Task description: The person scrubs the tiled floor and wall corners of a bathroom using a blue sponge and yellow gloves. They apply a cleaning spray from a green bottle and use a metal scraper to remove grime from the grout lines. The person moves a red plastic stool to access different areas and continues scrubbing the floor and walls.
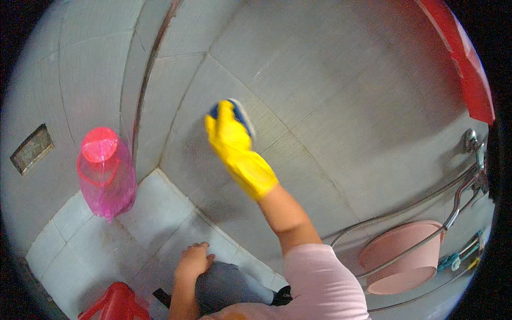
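Note:
A yellow rubber glove covers my right hand (229, 136), which grips a blue scrub brush (246, 118) with a pale bristle side. The brush is up against the grey tiled wall (298, 101), near the corner. The glove hides much of the brush. My left hand (196, 259) is bare and rests on my knee in grey trousers (229, 288), its fingers lying loosely over the knee with nothing in them.
At the left stands a pink bin (101, 146) with a translucent pink bag. A red plastic object (117, 304) is at the lower left. A pink basin (405, 261), a shower hose (394, 208) and a tap (472, 140) are at the right, below a red shelf (461, 58).

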